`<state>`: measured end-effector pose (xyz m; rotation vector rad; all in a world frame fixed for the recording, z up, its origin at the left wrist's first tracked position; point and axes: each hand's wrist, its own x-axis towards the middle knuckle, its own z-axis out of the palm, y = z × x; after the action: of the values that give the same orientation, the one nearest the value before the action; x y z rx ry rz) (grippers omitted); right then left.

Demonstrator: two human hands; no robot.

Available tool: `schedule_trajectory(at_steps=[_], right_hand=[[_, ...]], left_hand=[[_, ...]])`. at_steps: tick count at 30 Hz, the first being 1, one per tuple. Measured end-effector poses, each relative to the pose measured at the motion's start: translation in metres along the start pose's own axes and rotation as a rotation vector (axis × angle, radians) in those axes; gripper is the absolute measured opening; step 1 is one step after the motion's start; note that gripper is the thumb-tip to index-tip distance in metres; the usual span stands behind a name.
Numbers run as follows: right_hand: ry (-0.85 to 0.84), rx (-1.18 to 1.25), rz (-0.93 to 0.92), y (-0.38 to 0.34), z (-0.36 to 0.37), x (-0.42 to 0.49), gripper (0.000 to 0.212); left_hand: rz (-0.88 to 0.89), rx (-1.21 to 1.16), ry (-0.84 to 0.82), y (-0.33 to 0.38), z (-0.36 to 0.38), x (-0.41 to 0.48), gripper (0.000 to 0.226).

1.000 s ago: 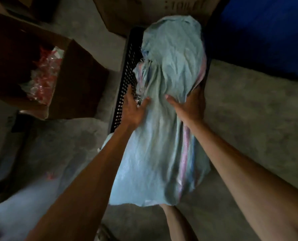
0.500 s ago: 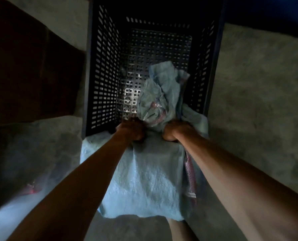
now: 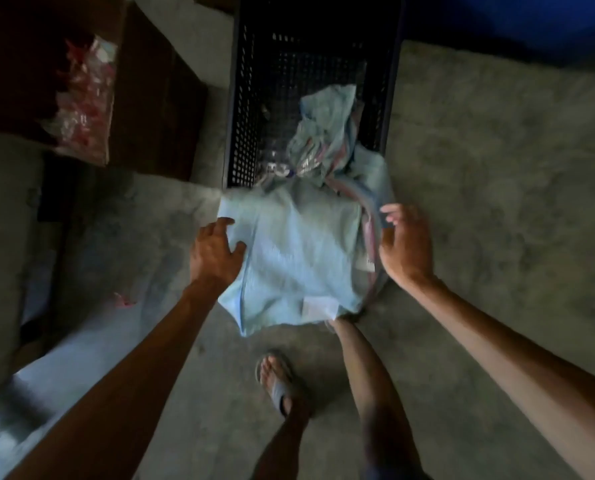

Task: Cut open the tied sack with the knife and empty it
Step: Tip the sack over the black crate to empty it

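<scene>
Grip gone — left hand (image 3: pixel 216 251) on sack (image 3: pixel 299 247), right hand (image 3: pixel 405 247) spread beside.

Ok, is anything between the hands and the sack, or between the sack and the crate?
Nothing visible does. The left hand touches the sack at its left edge; the right hand is open just beside its right edge, nothing between. The sack's top end already lies over the near rim, inside the crate.

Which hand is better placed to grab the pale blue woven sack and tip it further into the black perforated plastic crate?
Left, probably: the left hand lies on the pale blue woven sack at its left edge, while the right hand is open beside the striped edge, contact unclear.
</scene>
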<state>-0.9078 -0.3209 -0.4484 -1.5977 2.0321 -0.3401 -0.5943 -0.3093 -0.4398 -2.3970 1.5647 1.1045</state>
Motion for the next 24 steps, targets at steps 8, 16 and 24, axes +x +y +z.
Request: schedule_trajectory(at_steps=[8,16,24], right_hand=[[-0.212,0.239,0.818,0.128,0.121,-0.128,0.053],[0.085,0.805,1.074,0.150,0.232,-0.096,0.060],[-0.017,0.669,1.080,0.093,0.136,-0.115,0.046]], left_hand=[[-0.533,0.006,-0.331,-0.163,0.159,-0.056,0.105],[-0.813,-0.629,-0.237,-0.221,0.303,-0.011,0.100],[-0.847,-1.164,0.017,-0.186,0.211,-0.061,0.032]])
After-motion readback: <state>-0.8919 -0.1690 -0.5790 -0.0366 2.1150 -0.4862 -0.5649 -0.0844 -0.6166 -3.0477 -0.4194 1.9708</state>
